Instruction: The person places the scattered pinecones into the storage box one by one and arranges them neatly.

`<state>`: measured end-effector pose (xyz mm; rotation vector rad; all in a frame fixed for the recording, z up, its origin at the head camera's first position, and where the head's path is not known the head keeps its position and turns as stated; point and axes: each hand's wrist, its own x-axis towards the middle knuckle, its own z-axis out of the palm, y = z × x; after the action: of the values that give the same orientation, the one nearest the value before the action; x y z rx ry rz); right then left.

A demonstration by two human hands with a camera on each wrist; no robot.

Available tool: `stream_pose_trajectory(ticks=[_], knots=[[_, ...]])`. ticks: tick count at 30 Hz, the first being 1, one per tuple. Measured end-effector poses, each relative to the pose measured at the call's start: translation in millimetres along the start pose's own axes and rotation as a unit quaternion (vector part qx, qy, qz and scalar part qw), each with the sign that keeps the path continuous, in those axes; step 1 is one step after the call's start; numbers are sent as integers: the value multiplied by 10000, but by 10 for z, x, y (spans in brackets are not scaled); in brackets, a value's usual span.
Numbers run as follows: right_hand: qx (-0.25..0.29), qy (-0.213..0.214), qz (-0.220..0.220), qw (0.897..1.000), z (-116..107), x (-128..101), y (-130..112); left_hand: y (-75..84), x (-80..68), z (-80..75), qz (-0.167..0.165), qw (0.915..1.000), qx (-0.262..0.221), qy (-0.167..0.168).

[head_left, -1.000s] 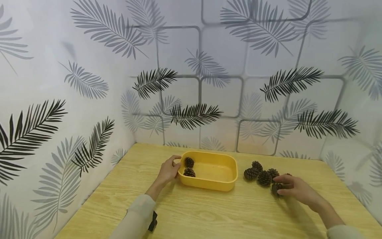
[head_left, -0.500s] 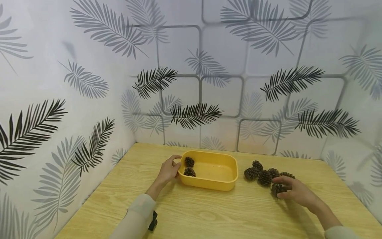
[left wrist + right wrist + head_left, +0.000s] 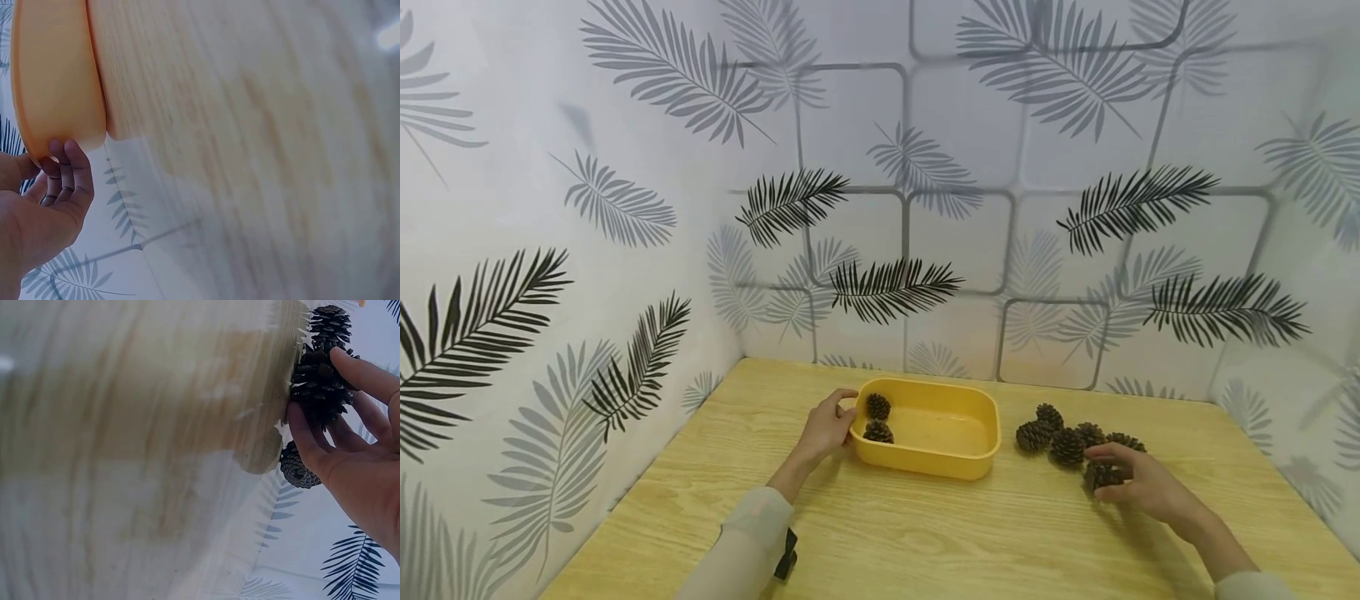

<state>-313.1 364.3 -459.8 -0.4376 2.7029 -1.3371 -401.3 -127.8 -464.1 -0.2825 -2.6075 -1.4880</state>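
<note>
Left hand (image 3: 824,431) fingers curl round the yellow tray (image 3: 958,463) rim, steadying it; right hand (image 3: 1138,483) fingers pinch a pinecone (image 3: 1101,476) near the tabletop's right edge.

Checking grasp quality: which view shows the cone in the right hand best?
The right wrist view: the cone fills the frame between thumb and fingers of the right hand. The head view shows it small and half covered; the left wrist view misses it.
</note>
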Motion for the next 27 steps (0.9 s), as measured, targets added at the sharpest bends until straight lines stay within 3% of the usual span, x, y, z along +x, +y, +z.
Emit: stream_pose_trajectory(ticks=[18,27], knots=[[21,289,-54,9996,67,1,41,-1,-4,-21,60,9999,-85,-71],[92,258,188,9994,69,-3,-12,12,-8,-25,21,9999,-74,-108]])
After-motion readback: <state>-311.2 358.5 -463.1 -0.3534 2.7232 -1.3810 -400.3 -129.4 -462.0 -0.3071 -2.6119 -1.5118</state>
